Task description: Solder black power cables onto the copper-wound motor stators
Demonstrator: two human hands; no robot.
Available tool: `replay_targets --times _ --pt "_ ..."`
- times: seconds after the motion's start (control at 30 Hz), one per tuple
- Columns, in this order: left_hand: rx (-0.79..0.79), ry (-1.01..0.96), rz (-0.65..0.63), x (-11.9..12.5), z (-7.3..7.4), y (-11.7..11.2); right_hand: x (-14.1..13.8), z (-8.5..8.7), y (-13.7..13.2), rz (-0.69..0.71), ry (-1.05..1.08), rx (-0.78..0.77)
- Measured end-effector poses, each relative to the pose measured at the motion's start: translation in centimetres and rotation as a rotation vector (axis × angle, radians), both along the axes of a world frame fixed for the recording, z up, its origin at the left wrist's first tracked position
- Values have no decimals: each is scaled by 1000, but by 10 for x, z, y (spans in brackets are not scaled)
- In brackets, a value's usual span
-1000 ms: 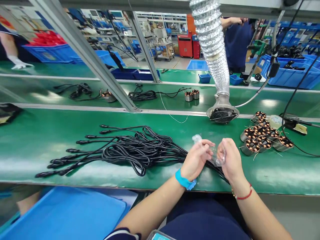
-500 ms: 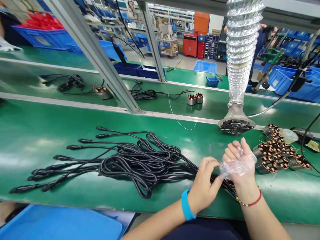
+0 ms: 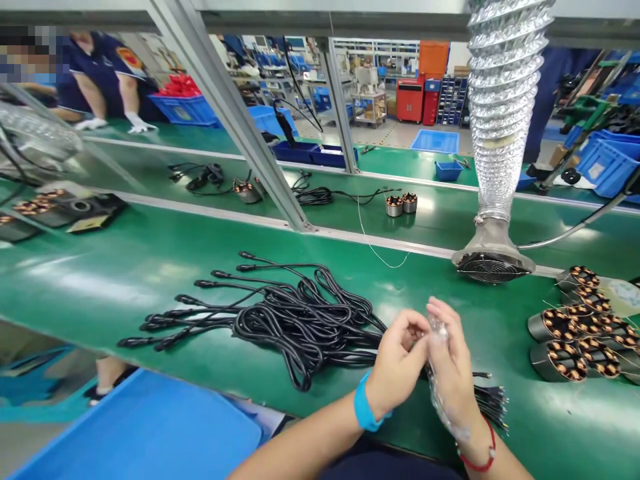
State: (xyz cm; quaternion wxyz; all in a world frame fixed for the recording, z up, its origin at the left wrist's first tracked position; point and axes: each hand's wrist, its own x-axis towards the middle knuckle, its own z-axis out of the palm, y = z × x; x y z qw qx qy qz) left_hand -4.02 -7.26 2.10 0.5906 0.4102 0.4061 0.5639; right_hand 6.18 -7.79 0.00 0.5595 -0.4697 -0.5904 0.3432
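My right hand [image 3: 450,363] is held up over the green bench [image 3: 125,267], fingers stretched out, wrapped in a thin clear plastic glove [image 3: 443,393]. My left hand [image 3: 397,363], with a blue wristband, pinches the glove near the right hand's fingers. Just behind and left of both hands lies a tangled bundle of black cables [image 3: 295,317], its bare wire ends [image 3: 493,400] showing to the right of my right wrist.
Several copper-wound motor stators [image 3: 575,333] lie at the right. A fume-extractor fan [image 3: 493,263] on a foil hose stands behind. A blue tray [image 3: 145,433] sits below the bench edge. Two stators [image 3: 401,204] and more cables rest on the far belt. A person in gloves works far left.
The clear glove has gone from bunched between my hands to pulled down over my right hand as far as the wrist. The view has shifted right and the hands now sit lower and closer.
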Motion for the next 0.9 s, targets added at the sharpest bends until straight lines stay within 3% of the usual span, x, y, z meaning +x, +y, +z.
replay_targets --times 0.07,0.17,0.23,0.3,0.37,0.43,0.5,0.57,0.63,0.67,0.73,0.8,0.9 --pt "-80 -135 20 8 4 5 16 -7 -6 104 -110 35" --pt "-89 -137 -43 22 5 8 50 -14 -10 30 -284 48" --pt "91 66 -113 33 2 6 74 -18 -10 -85 -297 -1" --pt "361 336 -218 42 -2 6 95 -25 -11 -99 -238 -101" --pt "590 581 -316 48 -4 10 112 -32 -12 61 -155 -187" --pt "712 772 -382 48 -3 26 123 -38 -10 265 -75 -196" --pt "744 918 -387 42 4 57 130 -40 -5 284 -33 -139" --pt "693 968 -283 29 12 101 134 -41 2 127 -47 -68" --pt "575 889 -132 12 19 152 134 -42 7 7 -135 15" --pt "497 858 -47 3 21 177 134 -43 8 0 -208 72" --pt "300 1001 52 -13 18 215 133 -46 7 49 -372 209" --pt "122 1181 12 -24 7 236 131 -48 4 81 -484 346" --pt "-7 1301 -106 -28 -18 238 129 -48 3 70 -507 436"
